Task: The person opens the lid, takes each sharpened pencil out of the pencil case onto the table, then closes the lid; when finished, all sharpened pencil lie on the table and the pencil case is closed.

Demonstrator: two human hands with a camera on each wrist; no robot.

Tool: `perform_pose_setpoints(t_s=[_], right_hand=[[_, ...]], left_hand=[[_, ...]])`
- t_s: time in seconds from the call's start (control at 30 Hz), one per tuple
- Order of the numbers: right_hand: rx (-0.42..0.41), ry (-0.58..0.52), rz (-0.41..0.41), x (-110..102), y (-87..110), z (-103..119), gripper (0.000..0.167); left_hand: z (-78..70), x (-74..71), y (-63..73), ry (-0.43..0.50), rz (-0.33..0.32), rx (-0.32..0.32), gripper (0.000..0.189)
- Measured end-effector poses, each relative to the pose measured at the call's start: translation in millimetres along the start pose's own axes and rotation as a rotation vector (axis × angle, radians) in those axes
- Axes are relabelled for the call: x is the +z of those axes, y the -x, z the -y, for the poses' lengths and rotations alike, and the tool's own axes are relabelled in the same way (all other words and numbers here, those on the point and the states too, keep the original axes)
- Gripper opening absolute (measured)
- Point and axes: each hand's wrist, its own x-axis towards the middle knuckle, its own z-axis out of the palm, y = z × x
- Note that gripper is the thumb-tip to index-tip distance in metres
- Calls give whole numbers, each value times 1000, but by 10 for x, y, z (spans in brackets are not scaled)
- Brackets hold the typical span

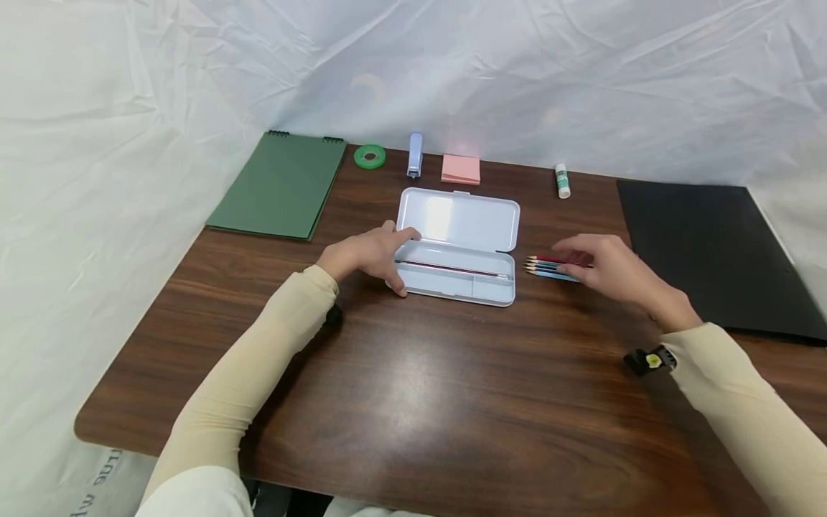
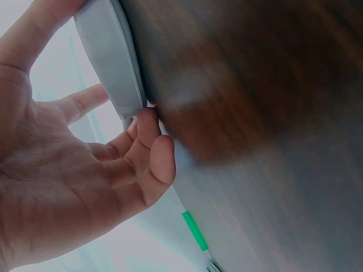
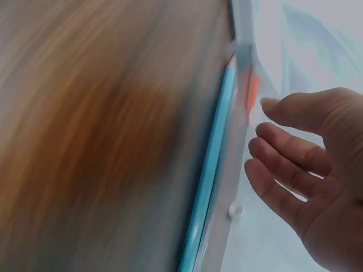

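A white pencil case [image 1: 494, 293] lies on the table with its lid [image 1: 481, 221] raised back. My left hand [image 1: 365, 255] grips the case's left end, thumb at the front corner and index finger by the hinge; the left wrist view shows the other fingers curled at the case's end wall [image 2: 110, 56]. Inside the case is a thin dark red rod [image 1: 446, 268] with a pale right end. To the right, several colored pencils [image 1: 538, 264] lie side by side, points leftward. My right hand [image 1: 610, 267] hovers over their rear ends, fingers loosely bent around nothing in the right wrist view, beside a light blue pencil [image 3: 211, 158].
Along the back stand green tape [image 1: 370, 148], a pale stapler [image 1: 415, 154], pink sticky notes [image 1: 461, 169] and a glue stick [image 1: 562, 181]. A green spiral pad [image 1: 278, 187] is at the left, a black sheet [image 1: 717, 251] at the right. White sheeting rises behind the table.
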Motion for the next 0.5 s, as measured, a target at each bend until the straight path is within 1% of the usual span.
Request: perform_pose_setpoints(t_s=[0.1, 0.23, 0.43, 0.5], right_hand=[[-14, -71, 19, 20, -149, 139, 34], [-56, -154, 83, 56, -350, 331, 35], [-144, -212, 241, 186, -654, 583, 38], [-159, -230, 298, 230, -744, 664, 39]], left_hand=[[-2, 1, -5, -2, -4, -3, 105], [-12, -7, 0, -7, -5, -8, 105], [-17, -8, -4, -15, -1, -2, 105], [-15, -9, -6, -16, 0, -7, 105]])
